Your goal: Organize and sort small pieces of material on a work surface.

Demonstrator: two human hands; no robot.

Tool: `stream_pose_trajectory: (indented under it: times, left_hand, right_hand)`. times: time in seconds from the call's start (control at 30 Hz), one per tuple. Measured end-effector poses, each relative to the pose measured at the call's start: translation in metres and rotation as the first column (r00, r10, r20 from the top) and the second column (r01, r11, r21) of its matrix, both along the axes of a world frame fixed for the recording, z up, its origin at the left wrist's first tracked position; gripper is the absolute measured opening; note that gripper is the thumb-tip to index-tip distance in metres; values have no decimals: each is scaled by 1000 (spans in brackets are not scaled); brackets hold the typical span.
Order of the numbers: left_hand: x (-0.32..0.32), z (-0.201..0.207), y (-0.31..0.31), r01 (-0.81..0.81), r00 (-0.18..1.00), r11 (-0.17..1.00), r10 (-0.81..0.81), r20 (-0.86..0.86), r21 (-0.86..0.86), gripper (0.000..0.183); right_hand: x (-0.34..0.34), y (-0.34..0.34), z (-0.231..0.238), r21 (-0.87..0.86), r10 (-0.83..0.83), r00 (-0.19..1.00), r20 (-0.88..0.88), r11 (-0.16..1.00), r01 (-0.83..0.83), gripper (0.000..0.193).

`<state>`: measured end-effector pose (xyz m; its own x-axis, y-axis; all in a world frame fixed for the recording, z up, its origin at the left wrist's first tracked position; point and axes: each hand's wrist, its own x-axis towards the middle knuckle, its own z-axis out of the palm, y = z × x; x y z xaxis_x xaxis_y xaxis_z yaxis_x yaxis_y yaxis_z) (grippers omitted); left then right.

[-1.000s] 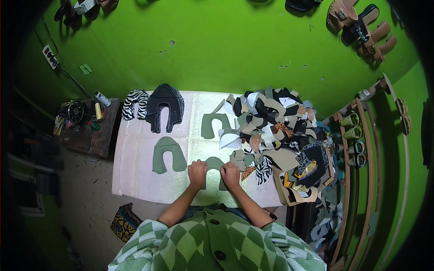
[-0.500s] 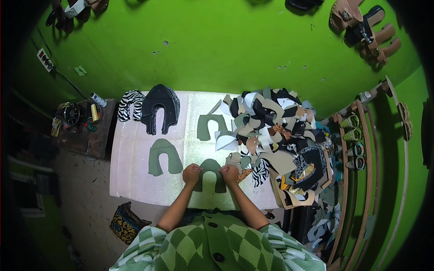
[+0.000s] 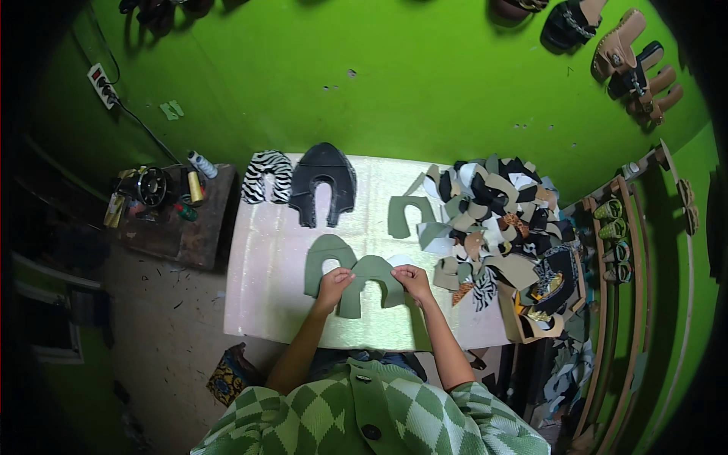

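Note:
Between both hands I hold a green arch-shaped shoe upper piece point(image 3: 372, 267), its curved side away from me and its two legs toward me. My left hand point(image 3: 337, 287) pinches its left edge and my right hand point(image 3: 412, 283) pinches its right edge. The held piece partly covers a second green arch-shaped stack point(image 3: 318, 256) lying to its left. Just beyond my right hand is a small white piece point(image 3: 399, 260), partly hidden. Another green arch-shaped piece point(image 3: 408, 208) lies farther off beside the scraps.
A large scrap pile point(image 3: 493, 197) covers the table's right side. Black arch-shaped pieces point(image 3: 322, 171) and a zebra-print piece point(image 3: 265, 167) lie at the back left. A dark side table point(image 3: 178, 241) holds thread spools. A wooden rack point(image 3: 633, 220) with sandals stands right.
The view has shifted, so the table sits farther right. My hands have moved left with the green piece, over the edge of the other green stack. A white piece now shows beside my right hand.

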<state>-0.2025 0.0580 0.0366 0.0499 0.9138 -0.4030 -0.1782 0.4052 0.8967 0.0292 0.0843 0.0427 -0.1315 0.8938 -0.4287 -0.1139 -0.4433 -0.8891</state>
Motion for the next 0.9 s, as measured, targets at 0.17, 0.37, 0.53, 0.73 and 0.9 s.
stream_pose_trajectory:
  times: [0.17,0.37,0.53,0.73,0.9]
  left_hand:
    - [-61,-14,15,-26,999,1000,25,-32,-8,17]
    - [-81,23,49,153,988,985,-151,31,-77,18]
    - [-24,78,110,359,929,917,-370,29,175,20]
    - [59,175,152,479,869,792,-490,-73,380,36]
    - [112,168,167,572,816,714,-546,-190,404,73]
  right_hand:
    - [-65,14,-10,13,-13,999,44,1000,12,13]
    - [-74,32,17,-28,-9,991,131,1000,13,13]
    - [-15,45,78,85,-218,968,125,974,208,12]
    - [46,51,167,322,-501,865,-11,817,478,15]
    - [93,37,174,352,-504,864,10,810,469,16]
